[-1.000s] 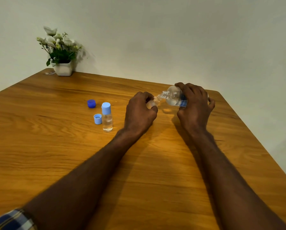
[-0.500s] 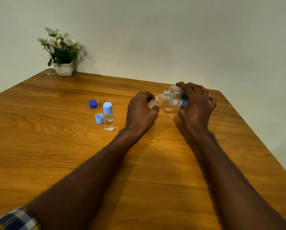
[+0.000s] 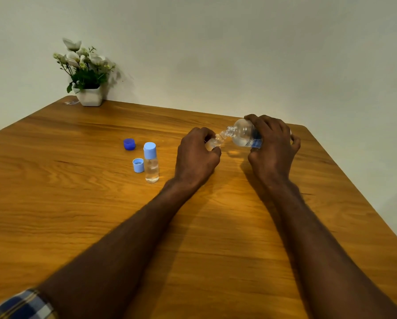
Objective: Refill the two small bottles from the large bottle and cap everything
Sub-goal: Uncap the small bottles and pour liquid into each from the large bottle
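nothing has shifted: right hand still grips the tilted large bottle, part-full, mouth at the small bottle the left hand holds; capped bottle holds clear liquid.

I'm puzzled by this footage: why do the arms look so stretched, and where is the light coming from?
Head view: the wide-angle lens stretches the forearms toward the lower edge and splays the table edges. The flower pot throws its shadow rightward on the wall, suggesting light from the left; a bright patch glows beneath the large bottle.
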`<move>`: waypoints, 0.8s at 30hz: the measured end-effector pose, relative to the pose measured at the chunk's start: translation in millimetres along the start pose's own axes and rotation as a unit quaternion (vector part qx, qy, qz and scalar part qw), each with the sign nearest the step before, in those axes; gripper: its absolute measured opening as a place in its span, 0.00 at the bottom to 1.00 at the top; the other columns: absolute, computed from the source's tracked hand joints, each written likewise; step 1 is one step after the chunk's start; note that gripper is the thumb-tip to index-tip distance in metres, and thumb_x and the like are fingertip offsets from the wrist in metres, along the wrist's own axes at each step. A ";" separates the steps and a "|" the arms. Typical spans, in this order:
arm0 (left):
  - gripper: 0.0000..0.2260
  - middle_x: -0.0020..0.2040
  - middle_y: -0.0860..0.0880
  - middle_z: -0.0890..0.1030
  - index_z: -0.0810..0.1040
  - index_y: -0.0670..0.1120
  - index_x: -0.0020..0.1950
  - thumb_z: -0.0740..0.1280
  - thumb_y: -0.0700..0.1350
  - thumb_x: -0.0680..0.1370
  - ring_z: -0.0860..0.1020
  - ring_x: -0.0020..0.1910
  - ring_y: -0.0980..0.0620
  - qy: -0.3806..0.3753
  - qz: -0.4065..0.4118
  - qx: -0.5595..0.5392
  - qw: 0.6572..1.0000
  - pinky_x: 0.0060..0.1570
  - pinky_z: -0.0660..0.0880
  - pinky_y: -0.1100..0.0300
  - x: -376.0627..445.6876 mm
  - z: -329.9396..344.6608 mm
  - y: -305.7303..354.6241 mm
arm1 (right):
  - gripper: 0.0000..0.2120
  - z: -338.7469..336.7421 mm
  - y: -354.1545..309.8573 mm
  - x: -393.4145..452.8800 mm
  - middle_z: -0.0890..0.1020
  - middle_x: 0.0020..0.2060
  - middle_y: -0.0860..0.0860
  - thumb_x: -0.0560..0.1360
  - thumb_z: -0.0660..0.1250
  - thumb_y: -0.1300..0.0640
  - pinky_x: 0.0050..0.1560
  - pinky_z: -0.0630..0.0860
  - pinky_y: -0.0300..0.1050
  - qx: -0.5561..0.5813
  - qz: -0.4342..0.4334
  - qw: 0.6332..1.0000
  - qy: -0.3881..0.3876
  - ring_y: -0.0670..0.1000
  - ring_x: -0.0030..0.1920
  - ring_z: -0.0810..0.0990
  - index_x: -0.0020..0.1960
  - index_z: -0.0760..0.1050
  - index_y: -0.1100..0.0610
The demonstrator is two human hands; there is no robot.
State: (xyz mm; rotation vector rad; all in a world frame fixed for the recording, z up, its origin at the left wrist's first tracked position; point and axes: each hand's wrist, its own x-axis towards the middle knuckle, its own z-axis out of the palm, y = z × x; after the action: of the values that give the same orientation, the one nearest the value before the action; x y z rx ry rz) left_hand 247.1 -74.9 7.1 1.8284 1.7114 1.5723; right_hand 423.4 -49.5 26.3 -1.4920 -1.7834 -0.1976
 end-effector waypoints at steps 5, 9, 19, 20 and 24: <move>0.15 0.57 0.50 0.84 0.83 0.46 0.62 0.76 0.42 0.75 0.79 0.54 0.54 0.000 0.001 0.000 1.000 0.54 0.78 0.59 -0.5 0.0 0.3 | 0.39 0.7 0.9 -0.4 0.75 0.69 0.45 0.67 0.75 0.65 0.71 0.61 0.65 -0.003 0.001 1.000 -0.001 0.53 0.73 0.68 0.73 0.71 0.41; 0.16 0.57 0.50 0.83 0.83 0.46 0.62 0.76 0.42 0.75 0.79 0.55 0.55 -0.003 -0.002 -0.001 1.000 0.55 0.79 0.58 -0.8 0.1 0.9 | 0.40 0.6 0.4 -0.2 0.75 0.70 0.46 0.67 0.76 0.65 0.72 0.61 0.64 -0.003 0.005 1.000 -0.003 0.52 0.73 0.68 0.73 0.71 0.41; 0.15 0.56 0.50 0.83 0.83 0.46 0.61 0.76 0.42 0.75 0.79 0.54 0.54 -0.003 -0.002 -0.004 1.000 0.56 0.80 0.54 -1.0 0.0 0.4 | 0.40 1.0 1.3 -0.1 0.75 0.69 0.45 0.66 0.75 0.65 0.71 0.61 0.64 -0.003 0.004 1.000 -0.003 0.52 0.73 0.68 0.73 0.71 0.40; 0.15 0.56 0.50 0.83 0.83 0.46 0.61 0.76 0.42 0.75 0.79 0.54 0.54 -0.002 -0.001 -0.005 1.000 0.55 0.80 0.54 -1.0 0.1 -0.1 | 0.40 0.9 1.1 -0.1 0.75 0.69 0.45 0.66 0.75 0.65 0.71 0.60 0.64 -0.003 0.004 1.000 -0.002 0.52 0.73 0.68 0.73 0.71 0.40; 0.15 0.56 0.51 0.83 0.83 0.46 0.61 0.76 0.43 0.75 0.79 0.53 0.54 -0.004 -0.001 -0.008 1.000 0.55 0.80 0.54 -1.7 -0.2 -0.2 | 0.40 1.0 0.8 -0.2 0.75 0.69 0.45 0.66 0.76 0.65 0.71 0.60 0.64 -0.005 0.006 1.000 0.000 0.52 0.73 0.68 0.73 0.71 0.40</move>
State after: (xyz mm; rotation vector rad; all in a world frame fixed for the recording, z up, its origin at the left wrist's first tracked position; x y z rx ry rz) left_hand 247.2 -76.3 6.2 1.8233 1.6907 1.5708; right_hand 423.6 -48.8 25.2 -1.5087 -1.7764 -0.2010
